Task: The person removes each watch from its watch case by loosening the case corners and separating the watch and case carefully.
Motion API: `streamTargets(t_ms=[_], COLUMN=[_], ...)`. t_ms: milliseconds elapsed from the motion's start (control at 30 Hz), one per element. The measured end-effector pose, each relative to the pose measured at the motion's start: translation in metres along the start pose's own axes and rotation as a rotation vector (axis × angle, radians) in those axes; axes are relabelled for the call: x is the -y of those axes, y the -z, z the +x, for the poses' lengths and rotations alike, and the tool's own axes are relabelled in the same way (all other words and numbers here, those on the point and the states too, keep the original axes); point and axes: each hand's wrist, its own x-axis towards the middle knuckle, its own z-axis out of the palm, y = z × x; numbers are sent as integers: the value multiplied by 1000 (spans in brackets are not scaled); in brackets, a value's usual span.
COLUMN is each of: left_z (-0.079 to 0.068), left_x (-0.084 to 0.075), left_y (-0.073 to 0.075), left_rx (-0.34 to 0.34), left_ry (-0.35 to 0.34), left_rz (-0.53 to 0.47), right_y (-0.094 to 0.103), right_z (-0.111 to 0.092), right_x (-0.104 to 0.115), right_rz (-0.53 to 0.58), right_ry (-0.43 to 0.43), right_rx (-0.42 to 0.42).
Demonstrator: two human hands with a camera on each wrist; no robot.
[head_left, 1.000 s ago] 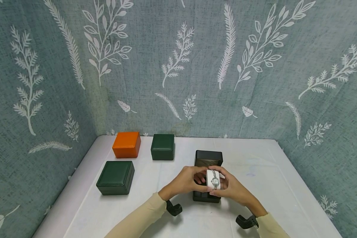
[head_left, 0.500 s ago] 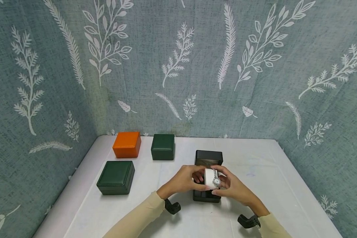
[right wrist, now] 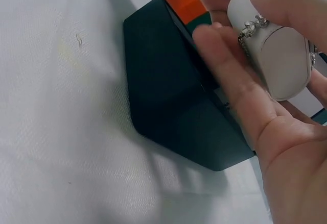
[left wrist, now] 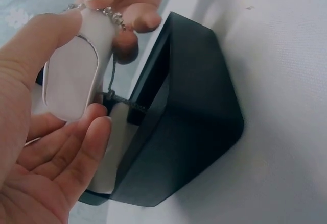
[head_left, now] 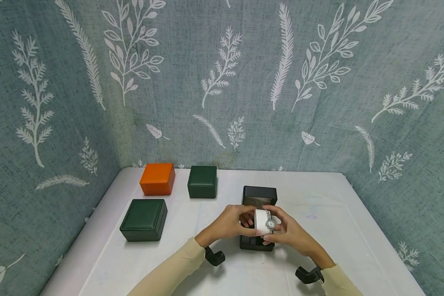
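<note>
A silver wristwatch [head_left: 270,224] sits round a white watch cushion [head_left: 260,220], near the cushion's right end. Both hands hold the cushion just above an open black watch box [head_left: 260,192]. My left hand [head_left: 227,223] pinches the cushion's left end between thumb and fingers; the left wrist view shows its flat end face [left wrist: 71,81]. On the other side, my right hand [head_left: 294,234] has thumb and fingers about the watch and the cushion's right end. Sparkling bracelet links [right wrist: 254,26] show in the right wrist view. The hands hide much of the box's inside.
To the left stand an orange box [head_left: 157,179], a small green box [head_left: 202,182] and a larger green box [head_left: 144,220], all with lids closed. A white cloth covers the table [head_left: 318,205]. Patterned fabric walls [head_left: 222,82] enclose the back and sides.
The watch has shifted rightward along the cushion, baring more white on its left. My right hand has moved slightly right; the boxes stay where they were.
</note>
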Motion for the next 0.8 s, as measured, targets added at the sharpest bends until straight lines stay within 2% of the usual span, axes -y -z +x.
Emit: streamTargets(t_ms=[500,800], left_z=[2,2], left_x=[1,2], left_y=[1,-1], left_rx=[5,37], left_ry=[0,14], left_rz=[2,-12], right_y=[4,7], right_z=[-1,-5], right_x=[4,-1], right_rz=[23,57], right_ry=[-30,-52], right_rx=[12,48])
